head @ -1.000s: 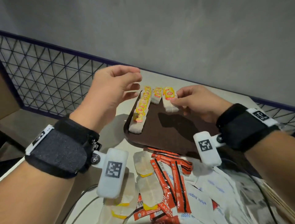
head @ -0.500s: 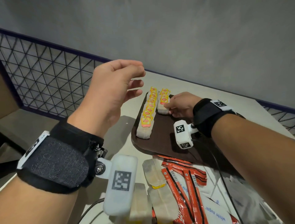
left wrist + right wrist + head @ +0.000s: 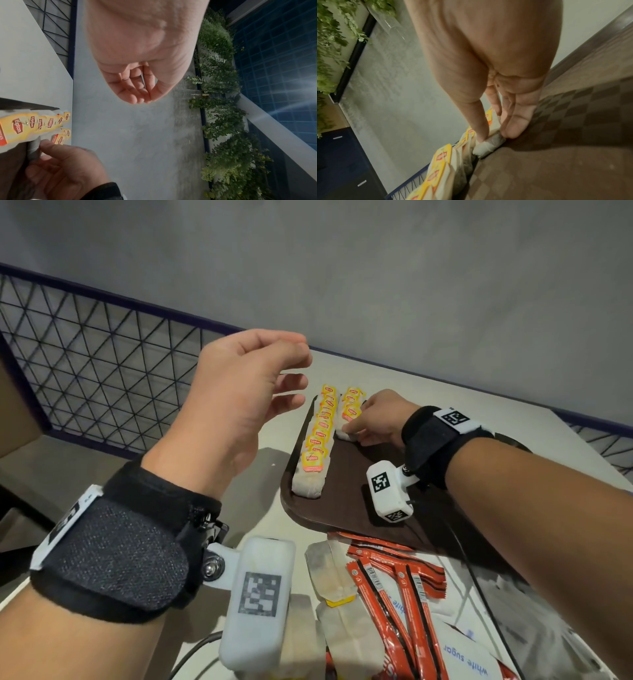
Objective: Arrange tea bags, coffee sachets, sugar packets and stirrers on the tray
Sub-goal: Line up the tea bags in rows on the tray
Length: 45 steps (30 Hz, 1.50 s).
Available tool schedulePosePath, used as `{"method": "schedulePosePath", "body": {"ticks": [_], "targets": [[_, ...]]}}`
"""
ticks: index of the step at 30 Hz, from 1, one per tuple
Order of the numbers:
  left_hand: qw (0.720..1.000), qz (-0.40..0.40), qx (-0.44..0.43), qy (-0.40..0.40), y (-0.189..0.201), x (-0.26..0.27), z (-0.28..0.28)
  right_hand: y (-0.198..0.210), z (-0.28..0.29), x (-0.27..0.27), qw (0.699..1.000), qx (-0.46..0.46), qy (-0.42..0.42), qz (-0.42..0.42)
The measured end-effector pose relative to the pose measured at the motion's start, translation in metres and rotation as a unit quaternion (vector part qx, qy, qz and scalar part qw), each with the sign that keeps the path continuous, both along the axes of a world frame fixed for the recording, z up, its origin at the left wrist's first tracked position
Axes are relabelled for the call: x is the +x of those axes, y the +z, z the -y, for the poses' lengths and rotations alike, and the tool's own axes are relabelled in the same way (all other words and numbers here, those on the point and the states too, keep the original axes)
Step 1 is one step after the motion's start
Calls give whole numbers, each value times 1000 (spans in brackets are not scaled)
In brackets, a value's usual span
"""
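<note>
A dark brown tray [image 3: 346, 501] lies on the pale table. A long row of yellow-tagged tea bags [image 3: 318, 441] runs along its left edge, with a shorter second row [image 3: 351, 405] beside it. My right hand [image 3: 349, 430] reaches over the tray and pinches the nearest tea bag [image 3: 485, 148] of the short row between thumb and fingers, down on the tray floor. My left hand [image 3: 294, 378] hovers above the table left of the tray. Its fingers [image 3: 137, 96] are loosely curled and hold nothing.
In front of the tray lie loose tea bags [image 3: 330, 571], several red coffee sachets [image 3: 394, 583] and white sugar packets [image 3: 469, 657]. A black cable [image 3: 479, 583] crosses them. A wire mesh rail [image 3: 85, 378] and a grey wall bound the table's far side.
My right hand has carried a tea bag from the far right of the rows to the near end of the short row. My left hand rose a little.
</note>
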State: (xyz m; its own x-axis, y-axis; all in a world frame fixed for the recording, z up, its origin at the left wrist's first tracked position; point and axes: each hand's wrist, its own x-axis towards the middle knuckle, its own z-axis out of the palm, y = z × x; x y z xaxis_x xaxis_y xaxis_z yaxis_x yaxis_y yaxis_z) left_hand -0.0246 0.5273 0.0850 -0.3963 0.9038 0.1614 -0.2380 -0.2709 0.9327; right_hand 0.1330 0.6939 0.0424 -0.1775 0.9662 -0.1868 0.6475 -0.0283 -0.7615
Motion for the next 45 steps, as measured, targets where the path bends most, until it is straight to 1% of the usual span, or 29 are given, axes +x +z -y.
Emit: {"method": "schedulePosePath", "body": {"ticks": [5, 9, 12, 20, 22, 23, 24, 25, 26, 28, 29, 30, 32, 33, 34, 35, 37, 41, 45], "targets": [[1000, -9, -2, 2, 0, 1, 0, -1, -2, 0, 1000, 1, 0, -3], [1000, -11, -2, 6, 0, 1, 0, 3, 2, 2, 1000, -12, 19, -14], [1000, -14, -1, 7, 0, 1, 1, 4, 4, 2, 999, -15, 41, 11], [1000, -27, 4, 10, 1, 1, 2, 5, -3, 3, 997, -7, 39, 68], [1000, -25, 7, 12, 2, -1, 2, 14, 0, 7, 992, 34, 42, 116], [1000, -27, 9, 13, 2, -2, 1, 21, 7, 9, 983, 78, 52, 159], [999, -30, 11, 13, 1, -2, 1, 31, 19, 12, 968, 130, 74, 204], [999, -34, 15, 13, 0, -3, 1, 41, 36, 14, 951, 177, 107, 230], [999, -37, 20, 12, 0, -3, 1, 51, 58, 16, 938, 208, 154, 232], [999, -40, 29, 9, 0, -2, 2, 63, 109, 24, 918, 217, 266, 200], [999, -41, 32, 7, 0, -2, 2, 65, 136, 28, 900, 223, 319, 195], [999, -42, 33, 4, 0, -1, 2, 65, 162, 33, 874, 235, 372, 206], [998, -47, 33, -2, -1, 0, 3, 61, 202, 43, 805, 255, 468, 261], [998, -50, 33, -4, -1, 1, 4, 58, 217, 46, 779, 247, 498, 291], [998, -53, 33, -4, -1, 2, 5, 54, 227, 50, 763, 230, 516, 315], [998, -56, 33, -4, -1, 2, 5, 49, 233, 53, 755, 215, 525, 329], [998, -61, 32, -5, -2, 3, 6, 40, 237, 57, 754, 202, 522, 344], [998, -66, 25, -5, -4, 4, 5, 31, 238, 61, 769, 212, 491, 351], [998, -66, 22, -8, -4, 4, 4, 27, 242, 63, 775, 193, 483, 359]]}}
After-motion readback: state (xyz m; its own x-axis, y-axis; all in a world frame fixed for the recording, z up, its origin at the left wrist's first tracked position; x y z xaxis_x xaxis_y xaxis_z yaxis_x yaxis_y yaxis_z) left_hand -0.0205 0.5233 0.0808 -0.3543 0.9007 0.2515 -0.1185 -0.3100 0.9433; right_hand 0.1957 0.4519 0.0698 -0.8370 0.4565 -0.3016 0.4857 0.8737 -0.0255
